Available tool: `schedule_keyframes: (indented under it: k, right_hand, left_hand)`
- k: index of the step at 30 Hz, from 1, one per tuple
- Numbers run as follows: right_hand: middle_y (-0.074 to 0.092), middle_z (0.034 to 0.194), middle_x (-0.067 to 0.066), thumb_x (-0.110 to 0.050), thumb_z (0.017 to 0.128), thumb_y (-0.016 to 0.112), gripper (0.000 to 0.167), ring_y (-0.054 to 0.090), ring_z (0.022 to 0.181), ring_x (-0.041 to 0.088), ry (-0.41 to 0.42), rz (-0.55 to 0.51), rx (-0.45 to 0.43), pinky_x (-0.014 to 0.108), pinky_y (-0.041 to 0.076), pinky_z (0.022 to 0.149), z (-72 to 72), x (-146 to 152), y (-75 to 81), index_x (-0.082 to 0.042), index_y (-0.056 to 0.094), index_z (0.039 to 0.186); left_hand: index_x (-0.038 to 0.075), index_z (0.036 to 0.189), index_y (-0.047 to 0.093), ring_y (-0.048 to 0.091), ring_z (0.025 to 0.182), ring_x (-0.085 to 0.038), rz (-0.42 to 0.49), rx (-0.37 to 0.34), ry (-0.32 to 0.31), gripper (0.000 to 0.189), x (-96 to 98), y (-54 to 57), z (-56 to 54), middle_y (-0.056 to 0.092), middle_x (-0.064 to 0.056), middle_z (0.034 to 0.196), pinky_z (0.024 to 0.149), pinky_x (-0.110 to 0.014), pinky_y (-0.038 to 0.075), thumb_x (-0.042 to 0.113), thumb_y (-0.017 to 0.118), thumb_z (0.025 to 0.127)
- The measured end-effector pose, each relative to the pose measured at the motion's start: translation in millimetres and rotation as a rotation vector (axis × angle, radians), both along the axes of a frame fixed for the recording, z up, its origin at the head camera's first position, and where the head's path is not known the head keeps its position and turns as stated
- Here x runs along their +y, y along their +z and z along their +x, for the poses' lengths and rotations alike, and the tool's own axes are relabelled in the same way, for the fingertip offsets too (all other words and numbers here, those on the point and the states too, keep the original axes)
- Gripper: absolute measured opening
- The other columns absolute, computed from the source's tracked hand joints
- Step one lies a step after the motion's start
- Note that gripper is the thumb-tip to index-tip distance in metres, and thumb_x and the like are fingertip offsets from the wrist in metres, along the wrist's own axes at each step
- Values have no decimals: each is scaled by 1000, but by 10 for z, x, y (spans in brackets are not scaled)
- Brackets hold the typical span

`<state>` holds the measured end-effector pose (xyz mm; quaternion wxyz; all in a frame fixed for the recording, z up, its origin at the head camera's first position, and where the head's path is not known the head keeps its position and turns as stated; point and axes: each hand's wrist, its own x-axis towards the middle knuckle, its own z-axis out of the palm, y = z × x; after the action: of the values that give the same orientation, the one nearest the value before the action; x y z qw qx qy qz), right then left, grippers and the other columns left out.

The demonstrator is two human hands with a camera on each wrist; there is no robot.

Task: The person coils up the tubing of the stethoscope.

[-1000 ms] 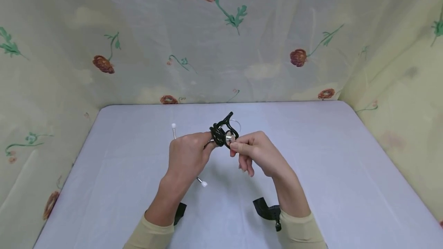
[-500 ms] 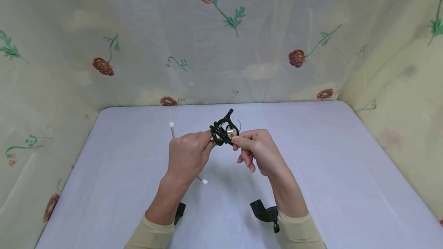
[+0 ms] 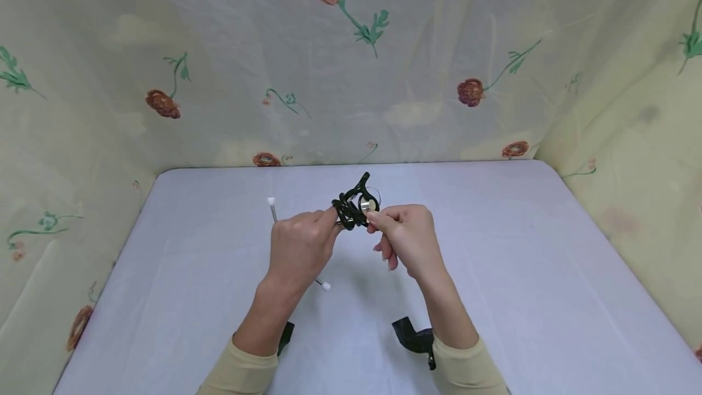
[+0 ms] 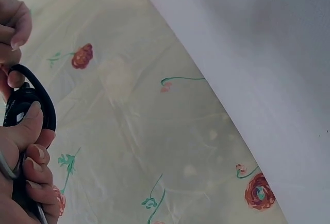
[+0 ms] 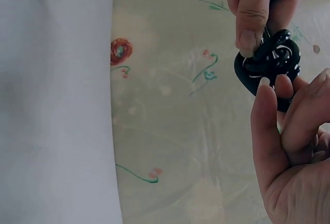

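A stethoscope with black tubing point(image 3: 345, 209) wound into a tight bundle is held up over the table. My left hand point(image 3: 300, 249) grips it by the metal ear tubes. One white ear tip point(image 3: 271, 201) sticks out past the knuckles, another ear tip point(image 3: 326, 286) below the wrist. At the bundle's right side sits the silver chest piece point(image 3: 368, 205). Thumb and forefinger of my right hand point(image 3: 408, 236) pinch right at its lower edge, on the tubing loop. The right wrist view shows the coiled tubing point(image 5: 268, 67) between both hands; the left wrist view shows the left thumb point(image 4: 28, 126) pressing the bundle.
A white-covered table point(image 3: 521, 261) lies under the hands. Behind and beside it hangs a pale curtain point(image 3: 406, 78) with printed flowers. A black wrist mount point(image 3: 411, 337) sits by the right sleeve, and part of another mount point(image 3: 286, 337) by the left.
My right hand has shifted slightly left and its wrist has turned inward, fingertips staying by the chest piece. The tubing bundle has risen a little. My left hand keeps its grip.
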<state>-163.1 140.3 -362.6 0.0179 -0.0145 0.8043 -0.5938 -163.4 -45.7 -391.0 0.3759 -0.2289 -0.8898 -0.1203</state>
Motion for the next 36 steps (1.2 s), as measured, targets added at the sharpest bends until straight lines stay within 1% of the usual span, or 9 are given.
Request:
schedule_keyframes:
  k: [8,16,19,21,24,26,28,31,36]
  right_hand:
    - [48,39,2,-26,93,68,35,57,42,23,-42,25,6,32,41,33,-5,-26,-28,1,67,71]
    - [53,43,6,-27,94,68,32,48,30,22,-83,225,114,35,43,36,26,-70,-91,-9,71,67]
    - [54,42,4,-27,94,67,33,51,31,20,-58,252,94,35,44,38,-3,-54,-116,-8,71,68]
    - [55,42,3,-26,94,67,32,53,31,19,-19,174,37,33,45,39,-45,-16,-137,-4,72,70]
    - [56,43,1,-22,91,69,31,55,35,15,35,-52,-77,30,46,38,-124,53,-178,4,71,74]
    - [57,44,0,-21,90,71,31,56,37,13,47,-189,-135,28,46,37,-164,70,-201,5,71,74]
    - [58,44,1,-22,88,73,31,56,37,13,28,-250,-140,28,46,37,-176,47,-214,4,70,71]
    - [58,45,2,-29,88,74,34,56,34,16,-67,-97,-17,30,46,38,-129,-49,-201,-4,72,66]
    - [53,40,-2,-34,93,69,45,56,33,15,-189,310,254,30,34,37,-1,-150,-126,-14,66,52]
  left_hand:
    - [11,89,74,65,51,-11,-3,-3,-7,18,14,-49,-5,74,1,69,43,-22,44,22,84,80]
    - [11,88,74,64,50,-10,1,-45,-12,17,24,-94,-17,73,1,67,42,-21,43,23,84,80]
    - [11,88,74,63,49,-10,-19,-54,-3,17,29,-114,-23,73,1,67,42,-21,42,24,83,81]
    - [11,88,74,63,49,-10,-30,-52,-1,18,37,-122,-22,73,1,67,41,-21,42,25,83,81]
    - [11,87,74,62,48,-10,-41,-39,0,17,51,-126,-16,73,1,67,41,-21,43,24,82,82]
    - [10,87,74,62,48,-10,-43,-32,4,16,58,-122,-13,73,1,67,42,-21,44,23,82,82]
    - [10,87,74,63,49,-10,-40,-27,13,17,55,-122,-15,73,1,67,42,-22,44,23,83,82]
    - [10,87,74,64,50,-12,4,-42,17,16,50,-124,-27,73,1,67,42,-24,44,23,83,82]
    - [12,91,75,65,51,-12,124,-83,-18,16,75,-126,-36,74,1,68,42,-25,42,23,82,82]
